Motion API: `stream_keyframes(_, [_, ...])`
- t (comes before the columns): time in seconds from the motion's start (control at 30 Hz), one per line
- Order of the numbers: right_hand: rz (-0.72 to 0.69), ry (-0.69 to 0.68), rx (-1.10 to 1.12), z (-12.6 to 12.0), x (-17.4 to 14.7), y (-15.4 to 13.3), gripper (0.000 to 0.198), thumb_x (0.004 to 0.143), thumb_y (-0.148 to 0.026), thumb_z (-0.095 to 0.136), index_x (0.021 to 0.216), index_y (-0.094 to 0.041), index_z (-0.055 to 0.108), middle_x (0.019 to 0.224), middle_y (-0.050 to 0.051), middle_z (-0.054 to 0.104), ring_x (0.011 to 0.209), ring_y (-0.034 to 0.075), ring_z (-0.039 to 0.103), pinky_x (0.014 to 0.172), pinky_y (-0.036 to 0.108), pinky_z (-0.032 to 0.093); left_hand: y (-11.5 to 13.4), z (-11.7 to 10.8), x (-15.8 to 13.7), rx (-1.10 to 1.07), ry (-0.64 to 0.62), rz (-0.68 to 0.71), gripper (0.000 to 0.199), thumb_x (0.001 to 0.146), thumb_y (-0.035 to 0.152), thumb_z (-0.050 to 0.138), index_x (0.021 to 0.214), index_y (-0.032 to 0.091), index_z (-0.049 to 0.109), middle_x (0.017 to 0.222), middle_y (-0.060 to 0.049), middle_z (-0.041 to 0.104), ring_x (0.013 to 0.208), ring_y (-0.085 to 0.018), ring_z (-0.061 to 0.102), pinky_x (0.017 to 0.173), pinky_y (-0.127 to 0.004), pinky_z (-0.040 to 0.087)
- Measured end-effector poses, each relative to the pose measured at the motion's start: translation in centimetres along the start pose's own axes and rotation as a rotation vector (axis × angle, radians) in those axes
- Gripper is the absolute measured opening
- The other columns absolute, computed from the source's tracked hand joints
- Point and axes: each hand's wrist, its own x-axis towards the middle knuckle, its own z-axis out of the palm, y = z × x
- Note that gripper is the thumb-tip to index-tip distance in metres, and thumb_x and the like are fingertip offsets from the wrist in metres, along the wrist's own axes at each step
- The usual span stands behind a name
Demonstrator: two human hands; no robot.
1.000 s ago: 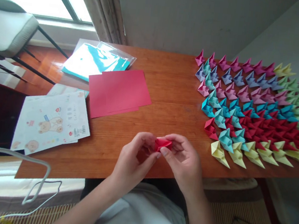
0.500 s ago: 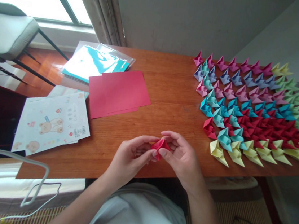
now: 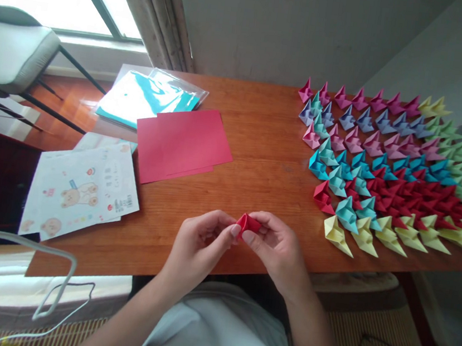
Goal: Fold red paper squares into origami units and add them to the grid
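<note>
A small folded red paper piece (image 3: 246, 224) is held up between both hands, just above the table's near edge. My left hand (image 3: 201, 242) pinches its left corner between thumb and fingers. On the other side, my right hand (image 3: 278, 249) grips it the same way, thumb in front and fingers behind. Its underside is partly hidden by my thumbs. Farther left on the table lie overlapping red paper sheets (image 3: 184, 145). To the right stand many folded paper boats in rows, among them a red paper boat (image 3: 324, 198) and a yellow paper boat (image 3: 337, 235).
A plastic-wrapped pack of turquoise paper (image 3: 147, 98) rests at the back left of the wooden table (image 3: 268, 144). Bear-printed sheets (image 3: 83, 191) lie at the left edge. A chair (image 3: 22, 52) stands by the window, and a white tubular frame (image 3: 56, 252) is at lower left.
The red paper piece has been turned and squeezed, now showing a taller, narrower shape. My right fingers have curled in behind it, and my left thumb has moved up along its edge.
</note>
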Motion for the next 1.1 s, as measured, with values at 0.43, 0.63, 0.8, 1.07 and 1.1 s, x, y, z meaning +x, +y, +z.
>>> stream_keyframes(0.43, [-0.043,0.004,0.021,0.9,-0.2,-0.4,0.010,0.090,-0.029,0.069,0.096,-0.022,0.068,0.091,0.001,0.064,0.085,0.015,0.062,0.078,0.027,0.054,0.3,0.3,0.5,-0.272,0.012,-0.195,0.023,0.082,0.034,0.079,0.078,0.012,0.074,0.065,-0.002,0.071,0.061,-0.010,0.065,0.057,-0.015,0.051])
stream_keyframes(0.63, [-0.034,0.058,0.003,1.0,-0.1,0.2,0.011,0.091,-0.032,0.068,0.094,-0.021,0.067,0.085,0.001,0.065,0.078,0.015,0.062,0.071,0.026,0.053,0.4,0.5,0.1,-0.264,-0.018,-0.154,0.023,0.088,0.033,0.072,0.082,0.011,0.075,0.069,-0.003,0.072,0.064,-0.010,0.064,0.061,-0.016,0.052])
stream_keyframes(0.8, [-0.014,0.085,-0.014,1.1,0.0,0.0,0.013,0.090,-0.032,0.069,0.088,-0.020,0.066,0.080,0.000,0.066,0.073,0.014,0.062,0.068,0.026,0.052,0.0,0.5,0.1,-0.275,-0.011,-0.164,0.021,0.081,0.031,0.080,0.084,0.012,0.075,0.070,-0.003,0.073,0.064,-0.010,0.065,0.061,-0.017,0.054])
stream_keyframes(1.07, [0.019,0.006,0.006,0.6,0.2,-0.9,0.012,0.091,-0.032,0.068,0.089,-0.021,0.066,0.082,0.000,0.065,0.076,0.014,0.063,0.070,0.025,0.053,-0.2,0.6,0.2,-0.253,-0.046,-0.183,0.024,0.085,0.036,0.075,0.087,0.012,0.075,0.071,-0.004,0.073,0.064,-0.011,0.067,0.057,-0.016,0.053])
stream_keyframes(1.1, [0.012,-0.002,-0.020,0.5,0.2,-0.8,0.012,0.091,-0.032,0.067,0.090,-0.020,0.066,0.083,0.000,0.065,0.076,0.014,0.063,0.070,0.025,0.053,-0.2,0.7,0.1,-0.245,-0.046,-0.182,0.024,0.086,0.036,0.074,0.089,0.012,0.075,0.071,-0.004,0.073,0.064,-0.011,0.067,0.057,-0.017,0.053])
